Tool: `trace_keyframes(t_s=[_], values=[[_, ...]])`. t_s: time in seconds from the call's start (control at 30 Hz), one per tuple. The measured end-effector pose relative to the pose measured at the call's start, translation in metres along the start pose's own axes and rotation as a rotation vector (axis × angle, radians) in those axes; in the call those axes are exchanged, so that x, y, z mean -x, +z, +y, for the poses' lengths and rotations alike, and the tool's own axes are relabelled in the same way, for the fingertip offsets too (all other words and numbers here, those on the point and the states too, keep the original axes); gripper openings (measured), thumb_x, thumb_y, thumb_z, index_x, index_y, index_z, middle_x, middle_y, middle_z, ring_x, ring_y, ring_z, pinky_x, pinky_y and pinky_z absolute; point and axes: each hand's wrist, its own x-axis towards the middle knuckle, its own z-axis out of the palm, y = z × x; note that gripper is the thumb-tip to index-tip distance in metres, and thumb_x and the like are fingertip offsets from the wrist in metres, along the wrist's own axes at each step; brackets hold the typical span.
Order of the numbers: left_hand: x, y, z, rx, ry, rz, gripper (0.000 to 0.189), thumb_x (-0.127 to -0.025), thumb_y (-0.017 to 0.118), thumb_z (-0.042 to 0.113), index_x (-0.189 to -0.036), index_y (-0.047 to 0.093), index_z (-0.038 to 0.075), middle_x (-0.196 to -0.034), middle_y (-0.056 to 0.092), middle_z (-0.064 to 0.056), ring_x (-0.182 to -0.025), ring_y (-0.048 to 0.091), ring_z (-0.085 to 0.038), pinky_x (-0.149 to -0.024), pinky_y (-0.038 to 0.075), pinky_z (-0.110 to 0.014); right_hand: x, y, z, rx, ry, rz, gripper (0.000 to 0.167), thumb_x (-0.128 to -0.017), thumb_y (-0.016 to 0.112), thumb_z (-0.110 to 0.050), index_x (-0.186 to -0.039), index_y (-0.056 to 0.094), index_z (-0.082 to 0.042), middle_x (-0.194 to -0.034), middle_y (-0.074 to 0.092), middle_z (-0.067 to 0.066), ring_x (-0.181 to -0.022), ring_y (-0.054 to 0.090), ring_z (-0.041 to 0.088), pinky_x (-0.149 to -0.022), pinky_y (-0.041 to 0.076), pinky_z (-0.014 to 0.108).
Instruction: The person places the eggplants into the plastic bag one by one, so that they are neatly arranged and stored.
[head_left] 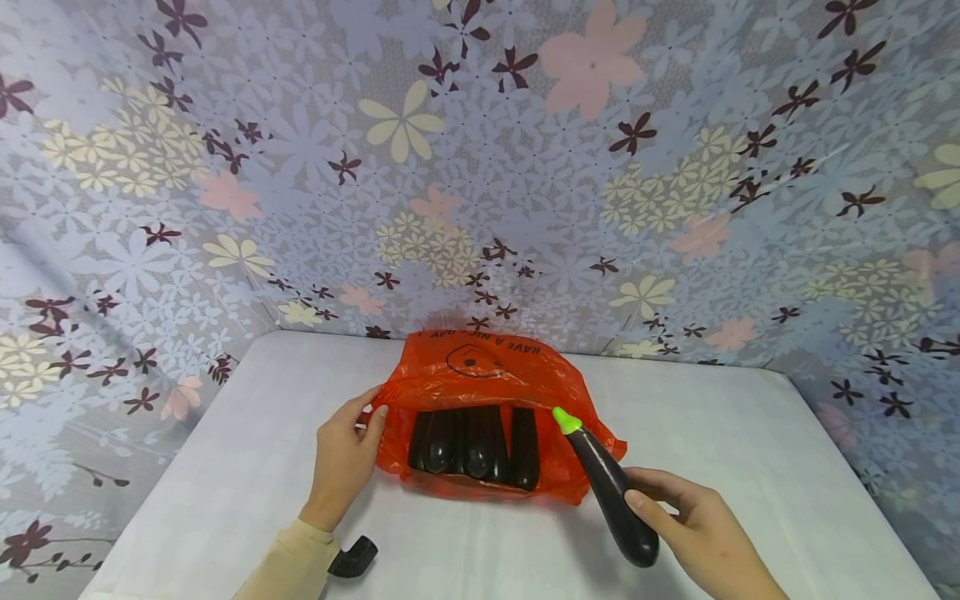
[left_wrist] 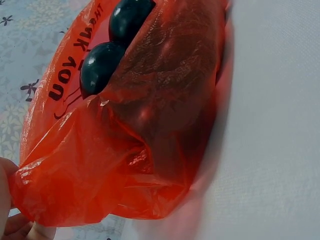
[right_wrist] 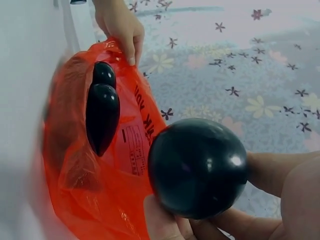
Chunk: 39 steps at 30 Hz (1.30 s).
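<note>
A red plastic bag (head_left: 480, 367) with printed lettering lies on the white table, its mouth spread toward me. Several dark eggplants (head_left: 480, 446) lie side by side in it. My left hand (head_left: 348, 450) pinches the bag's left edge. In my right hand (head_left: 693, 517), thumb and fingers grip another eggplant (head_left: 615, 500), its green cap pointing up and left at the bag's right side. The right wrist view shows this eggplant's rounded end (right_wrist: 197, 167) close up, hiding part of the bag. In the left wrist view, two eggplant ends (left_wrist: 102, 67) show in the bag opening.
A black curved object (head_left: 354, 558) sits on the white table (head_left: 247, 467) beside the left sleeve; its kind is unclear. Flower-patterned fabric (head_left: 480, 167) rises behind the table and along both sides.
</note>
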Motion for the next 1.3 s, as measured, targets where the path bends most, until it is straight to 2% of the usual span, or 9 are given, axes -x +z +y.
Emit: trace_keyframes(t_s=[0.3, 0.5, 0.7, 0.93, 1.1, 1.3], values=[[0.000, -0.001, 0.000, 0.001, 0.010, 0.000, 0.037, -0.098, 0.068, 0.017, -0.134, 0.065, 0.008, -0.109, 0.071, -0.010, -0.078, 0.063, -0.018, -0.066, 0.056, -0.022, -0.002, 0.008, -0.006, 0.053, -0.006, 0.008, 0.053, -0.094, 0.070, -0.042, -0.128, 0.066, -0.002, -0.118, 0.070, 0.010, -0.103, 0.065, 0.024, -0.080, 0.059, 0.044], [0.000, -0.001, 0.000, -0.005, 0.013, 0.002, 0.037, -0.097, 0.068, 0.016, -0.133, 0.065, 0.008, -0.108, 0.071, -0.011, -0.077, 0.062, -0.018, -0.065, 0.055, -0.022, -0.003, 0.014, -0.012, 0.091, 0.009, 0.020, 0.058, -0.092, 0.069, -0.049, -0.128, 0.067, -0.003, -0.116, 0.071, 0.008, -0.102, 0.064, 0.023, -0.080, 0.058, 0.047], [0.000, -0.002, 0.002, -0.005, 0.019, 0.006, 0.037, -0.097, 0.068, 0.015, -0.133, 0.065, 0.007, -0.109, 0.071, -0.011, -0.077, 0.062, -0.018, -0.065, 0.056, -0.022, -0.005, 0.022, -0.018, 0.101, 0.010, 0.023, 0.059, -0.091, 0.070, -0.051, -0.125, 0.069, -0.003, -0.113, 0.072, 0.006, -0.099, 0.063, 0.021, -0.079, 0.058, 0.043], [-0.001, -0.001, 0.002, -0.002, 0.006, -0.008, 0.038, -0.097, 0.068, 0.016, -0.134, 0.064, 0.008, -0.112, 0.071, -0.011, -0.080, 0.063, -0.018, -0.068, 0.055, -0.021, -0.006, 0.035, -0.024, 0.099, -0.036, 0.031, 0.050, -0.092, 0.071, -0.047, -0.120, 0.072, -0.006, -0.106, 0.073, 0.003, -0.092, 0.064, 0.017, -0.078, 0.059, 0.039], [-0.001, -0.001, 0.002, -0.001, -0.002, -0.014, 0.038, -0.098, 0.068, 0.016, -0.135, 0.064, 0.008, -0.113, 0.071, -0.011, -0.081, 0.063, -0.019, -0.068, 0.055, -0.021, -0.008, 0.043, -0.028, 0.121, -0.048, 0.051, 0.047, -0.092, 0.071, -0.046, -0.119, 0.073, -0.007, -0.099, 0.072, -0.001, -0.092, 0.064, 0.017, -0.078, 0.058, 0.041], [0.000, -0.001, 0.004, 0.001, 0.006, -0.011, 0.038, -0.098, 0.068, 0.016, -0.134, 0.064, 0.008, -0.113, 0.071, -0.011, -0.081, 0.064, -0.019, -0.069, 0.055, -0.021, -0.011, 0.050, -0.031, 0.121, -0.072, 0.077, 0.042, -0.092, 0.072, -0.041, -0.118, 0.074, -0.008, -0.098, 0.072, -0.002, -0.093, 0.065, 0.016, -0.077, 0.058, 0.038]])
